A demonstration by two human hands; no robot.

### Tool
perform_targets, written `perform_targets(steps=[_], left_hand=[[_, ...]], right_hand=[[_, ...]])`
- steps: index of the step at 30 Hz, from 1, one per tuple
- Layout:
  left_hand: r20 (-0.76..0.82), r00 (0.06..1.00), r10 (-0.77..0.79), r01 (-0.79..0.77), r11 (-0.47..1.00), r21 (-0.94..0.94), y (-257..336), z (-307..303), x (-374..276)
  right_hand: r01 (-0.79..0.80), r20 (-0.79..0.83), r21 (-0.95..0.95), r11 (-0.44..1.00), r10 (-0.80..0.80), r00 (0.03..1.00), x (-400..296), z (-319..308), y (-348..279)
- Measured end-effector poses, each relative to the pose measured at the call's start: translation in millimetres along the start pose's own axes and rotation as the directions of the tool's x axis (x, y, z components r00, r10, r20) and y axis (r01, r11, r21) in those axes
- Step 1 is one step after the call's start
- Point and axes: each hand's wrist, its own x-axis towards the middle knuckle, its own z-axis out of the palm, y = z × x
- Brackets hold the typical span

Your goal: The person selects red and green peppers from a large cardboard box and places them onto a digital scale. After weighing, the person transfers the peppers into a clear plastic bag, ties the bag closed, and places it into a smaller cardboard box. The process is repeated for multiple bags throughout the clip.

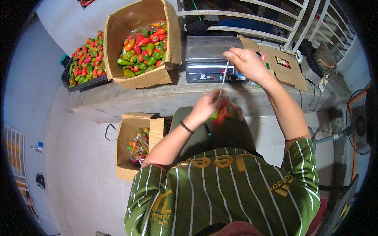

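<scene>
My left hand (213, 103) grips the gathered neck of a plastic bag of red and green peppers (226, 113), which hangs blurred above my lap. Raised in front of the scale, my right hand (246, 63) pinches the upper end of the bag's stretched, twisted plastic (225, 75). Beyond my hands stands a digital scale (211, 47) with a dark flat platform. To its left, a large open cardboard box (118, 44) holds loose and bagged peppers. Farther left, a black crate (91, 82) is heaped with red and green peppers.
On the floor at my left stands a smaller cardboard box (156, 129) with bagged peppers. The concrete ledge (133, 97) runs across in front of me. Flattened cardboard (286, 70) and cables lie on its right part. A fan (358, 124) stands at far right, below white window bars (245, 17).
</scene>
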Motion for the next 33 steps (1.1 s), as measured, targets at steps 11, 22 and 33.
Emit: perform_targets(steps=[11,22,33], left_hand=[[-0.222,0.87,0.441,-0.349,0.867,0.355,5.3,-18.9,-17.1],[0.448,0.892,0.052,0.125,0.926,-0.356,1.3,-44.1,3.7],[-0.004,0.987,0.158,-0.13,0.824,0.551,-25.2,-47.3,12.0]], right_hand=[[0.107,-0.003,-0.192,0.976,-0.109,0.994,-9.7,3.0,-19.8],[0.172,0.039,-0.135,0.976,-0.168,0.985,-14.5,6.3,-19.0],[-0.51,0.392,0.454,0.731,0.351,0.85,-35.2,25.8,18.1]])
